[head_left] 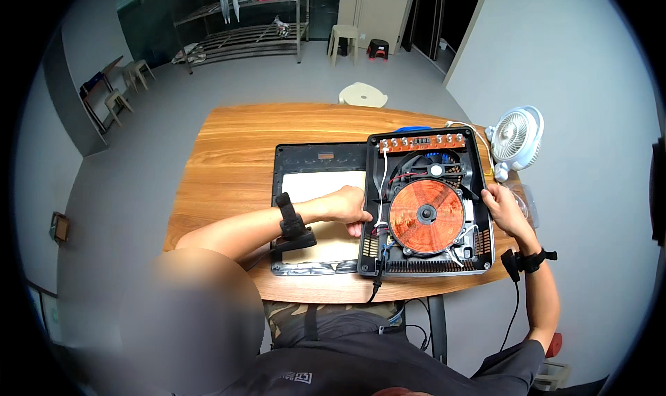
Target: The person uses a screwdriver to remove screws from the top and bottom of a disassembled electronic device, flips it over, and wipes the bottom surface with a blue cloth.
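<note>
An opened induction cooker base (429, 263) rests on the right half of the wooden table, partly over its detached top panel (291, 161). Inside it lies a round copper coil (427, 216), with a black fan and a long orange circuit board (422, 143) toward the far edge. My left hand (347, 207) grips the left wall of the base, above the panel's pale middle. On the opposite side my right hand (505, 207) has its fingers curled over the right wall. A black power cord (375, 288) leaves the near edge of the base.
Beside the far right corner stands a small white fan (515, 141) with a cable. A clear plastic container (522, 200) is partly hidden behind my right hand. Something blue (413, 128) peeks out behind the base. A stool (363, 94) stands past the wooden table (229, 146).
</note>
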Available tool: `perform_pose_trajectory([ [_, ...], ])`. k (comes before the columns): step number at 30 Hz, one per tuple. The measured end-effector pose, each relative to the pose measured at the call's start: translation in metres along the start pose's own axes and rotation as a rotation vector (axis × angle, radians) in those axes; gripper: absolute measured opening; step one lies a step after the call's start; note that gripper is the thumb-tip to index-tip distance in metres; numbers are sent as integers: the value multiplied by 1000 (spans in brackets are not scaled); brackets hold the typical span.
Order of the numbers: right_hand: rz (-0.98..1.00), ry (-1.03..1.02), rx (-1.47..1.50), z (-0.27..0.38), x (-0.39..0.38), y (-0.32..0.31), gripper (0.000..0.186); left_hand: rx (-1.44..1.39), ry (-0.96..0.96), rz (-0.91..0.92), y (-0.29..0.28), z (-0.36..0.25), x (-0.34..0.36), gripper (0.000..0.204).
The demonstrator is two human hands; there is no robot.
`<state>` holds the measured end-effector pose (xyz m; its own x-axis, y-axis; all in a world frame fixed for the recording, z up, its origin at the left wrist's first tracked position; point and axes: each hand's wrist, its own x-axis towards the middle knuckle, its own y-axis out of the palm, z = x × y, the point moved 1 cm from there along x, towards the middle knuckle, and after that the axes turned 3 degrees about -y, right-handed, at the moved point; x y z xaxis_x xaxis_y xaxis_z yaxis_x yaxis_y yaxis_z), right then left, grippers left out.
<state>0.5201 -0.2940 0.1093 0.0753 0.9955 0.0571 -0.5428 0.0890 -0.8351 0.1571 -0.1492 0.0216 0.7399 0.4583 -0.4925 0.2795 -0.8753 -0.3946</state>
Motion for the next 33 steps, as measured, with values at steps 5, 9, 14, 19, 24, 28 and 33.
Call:
perform_pose_trajectory([
  [5,-27,0,-53,0,1,-9,40,91,-17,38,5,-7,21,34],
  [9,-25,19,57,17,14,-9,41,198,6,45,0,-1,20,36],
  [14,45,109,289,54,32,-16,41,482,97,99,-7,9,25,48],
  [19,142,83,343,92,43,-6,43,477,115,60,-10,26,23,56],
  [24,197,-1,372,101,49,-7,45,649,182,-44,-8,26,25,53],
  [28,247,-73,427,108,54,-1,43,631,286,-138,-25,25,15,48],
  [33,289,-188,573,98,66,11,40,63,378,-219,-75,-31,-38,30],
])
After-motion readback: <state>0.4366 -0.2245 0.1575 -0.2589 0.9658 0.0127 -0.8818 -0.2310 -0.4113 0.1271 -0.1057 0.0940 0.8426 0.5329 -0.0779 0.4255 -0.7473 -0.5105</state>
